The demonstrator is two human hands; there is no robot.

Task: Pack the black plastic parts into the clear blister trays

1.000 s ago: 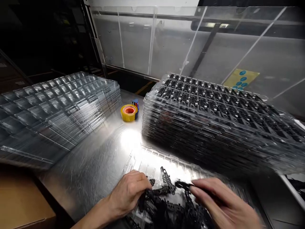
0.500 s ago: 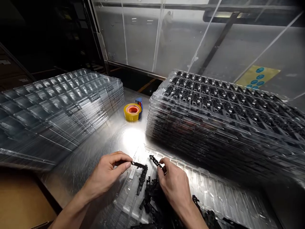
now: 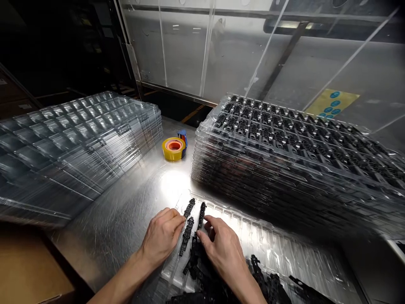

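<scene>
A clear plastic tray (image 3: 278, 247) with moulded slots lies on the metal table. At its far left end, the closed fingertips of my left hand (image 3: 164, 233) pinch the near end of a narrow black plastic part (image 3: 189, 207). Another black part (image 3: 186, 237) rests just below those fingers, in the tray's left side. My right hand (image 3: 224, 247) grips a slim black strip-like part (image 3: 201, 213) between thumb and forefinger, slightly to the right. Under and beside my right wrist is a heap of loose black parts (image 3: 198, 270), partly hidden.
A tall stack of clear trays filled with black parts (image 3: 253, 160) stands at the right. Stacked clear trays (image 3: 110, 156) stand at the left. Between them sit a yellow tape roll (image 3: 173, 155) and a blue item (image 3: 182, 135). A cardboard box (image 3: 31, 270) is at lower left.
My left hand has moved right and brought its black part down into the tray's far left end. The strip in my right hand has turned more upright, over the tray.
</scene>
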